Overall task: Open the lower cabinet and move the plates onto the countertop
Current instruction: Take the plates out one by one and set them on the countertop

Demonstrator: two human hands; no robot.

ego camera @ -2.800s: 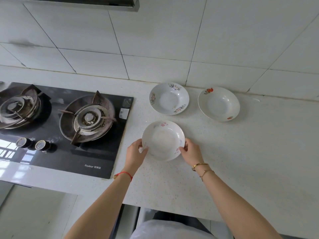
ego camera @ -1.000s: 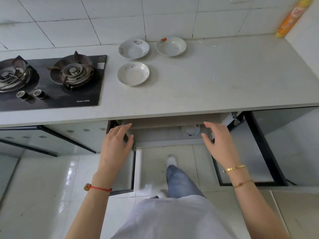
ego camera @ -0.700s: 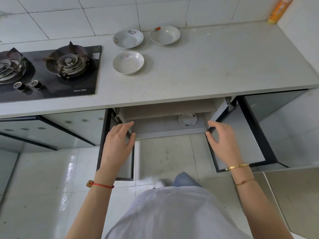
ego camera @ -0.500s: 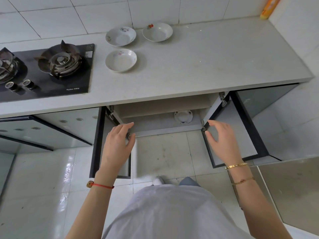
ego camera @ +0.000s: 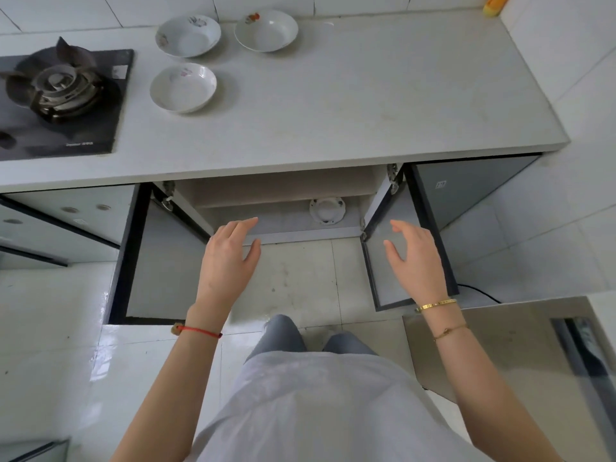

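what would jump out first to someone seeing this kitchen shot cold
Two open hands, left and right, hang in front of a lower cabinet with both doors swung wide. One plate sits on its bottom shelf, towards the right. Three plates lie on the countertop beside the stove.

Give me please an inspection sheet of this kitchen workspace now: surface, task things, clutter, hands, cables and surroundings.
Surface: white countertop, bare on its right part.
Job's things: three plates on the countertop; lower cabinet with both doors open; one plate on its floor.
Clutter: orange bottle in the far right corner.
Hands: left hand and right hand open, holding nothing.
Cables: black cable on the floor by the right door.
Surroundings: gas stove at left, tiled floor.
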